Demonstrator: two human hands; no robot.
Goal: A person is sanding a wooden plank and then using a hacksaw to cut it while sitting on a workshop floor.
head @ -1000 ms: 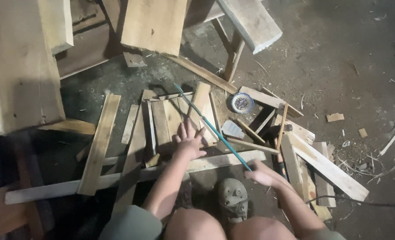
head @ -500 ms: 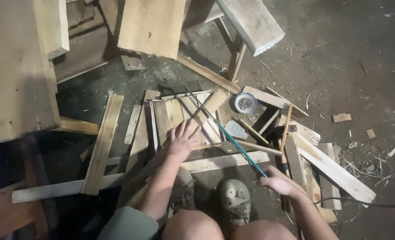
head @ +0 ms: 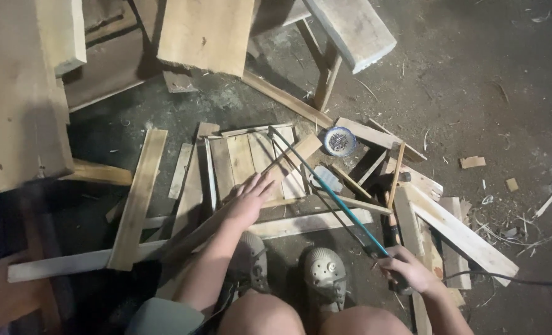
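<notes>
Your left hand (head: pixel 249 200) lies flat with its fingers spread, pressing on the near edge of a small slatted wooden panel (head: pixel 251 162) that rests on the floor (head: pixel 474 74). It grips nothing; it only bears down on the wood. Your right hand (head: pixel 408 271) is closed round the handle of a hacksaw (head: pixel 328 189), whose teal frame runs up and to the left from your fist, across the panel's right side.

Around the panel the floor is thick with offcuts. A long pale strip (head: pixel 183 239) lies crosswise just in front of your two shoes (head: pixel 288 270), passing under your left forearm. A flat plank (head: pixel 138 197) sits to the left of the panel, angled away from you. To the right, several battens (head: pixel 456 229) are heaped beside your right hand, and a dark cable (head: pixel 511 279) trails out from under them. A small round tin (head: pixel 340 141) stands just beyond the saw's far end, near the panel's upper right corner. A light scraper-like tool (head: pixel 327 178) lies right under the saw frame. Farther off, a wide board (head: pixel 206 34) and a wooden bench (head: pixel 350 31) stand at the top, with big boards (head: pixel 15 99) at the left.
</notes>
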